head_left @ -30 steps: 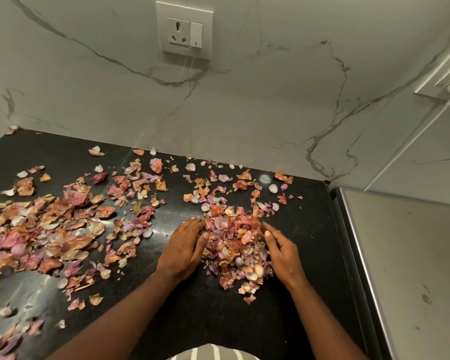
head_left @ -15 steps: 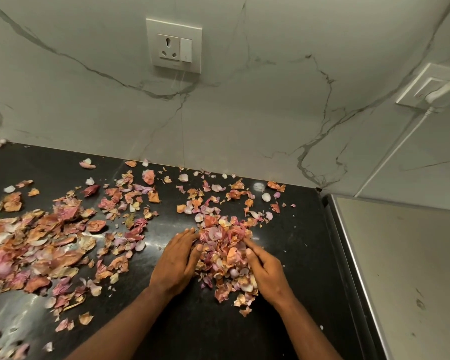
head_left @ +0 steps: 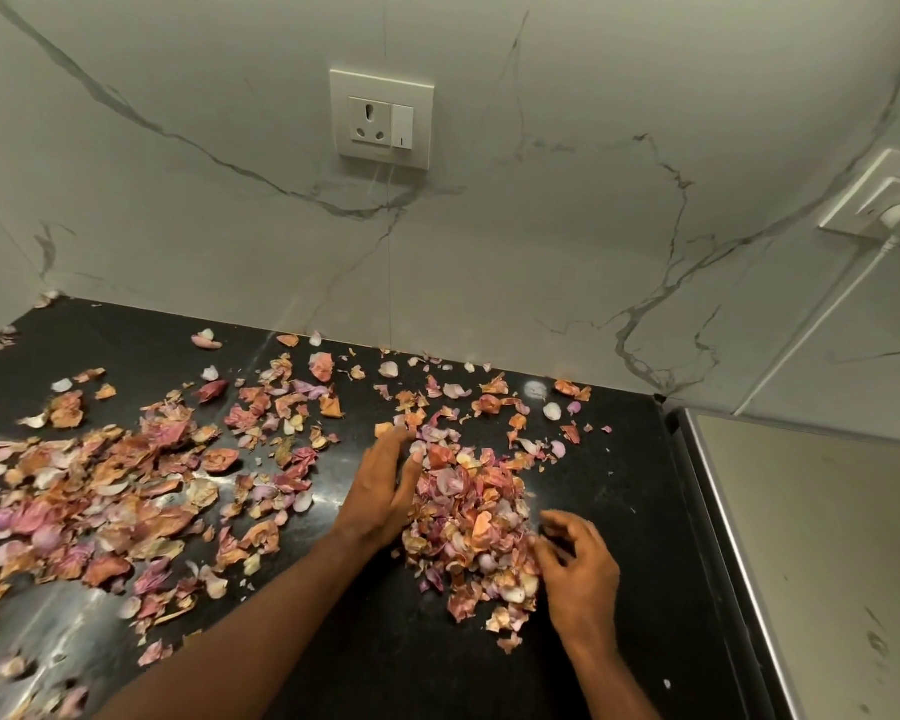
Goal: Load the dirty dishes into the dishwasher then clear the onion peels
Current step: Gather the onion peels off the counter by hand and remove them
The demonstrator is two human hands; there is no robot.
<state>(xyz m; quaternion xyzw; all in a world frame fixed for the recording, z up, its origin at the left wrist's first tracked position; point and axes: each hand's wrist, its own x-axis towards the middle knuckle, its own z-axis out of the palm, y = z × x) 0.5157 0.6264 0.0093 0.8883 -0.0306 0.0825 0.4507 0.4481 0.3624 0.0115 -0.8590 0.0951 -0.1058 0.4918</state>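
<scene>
A black stone counter (head_left: 619,511) ran into a corner of white veined wall, a socket plate (head_left: 383,118) above it; onion peels (head_left: 100,491) lay scattered across the left half, with a gathered heap (head_left: 468,522) between your hands. Your left hand (head_left: 383,485) stood on edge against the heap's left side, fingers straight and pressed together — your right hand (head_left: 575,563) sat at its right edge, fingers loosely curled and spread, tips touching peels; whether they pinched any, you couldn't tell.
</scene>
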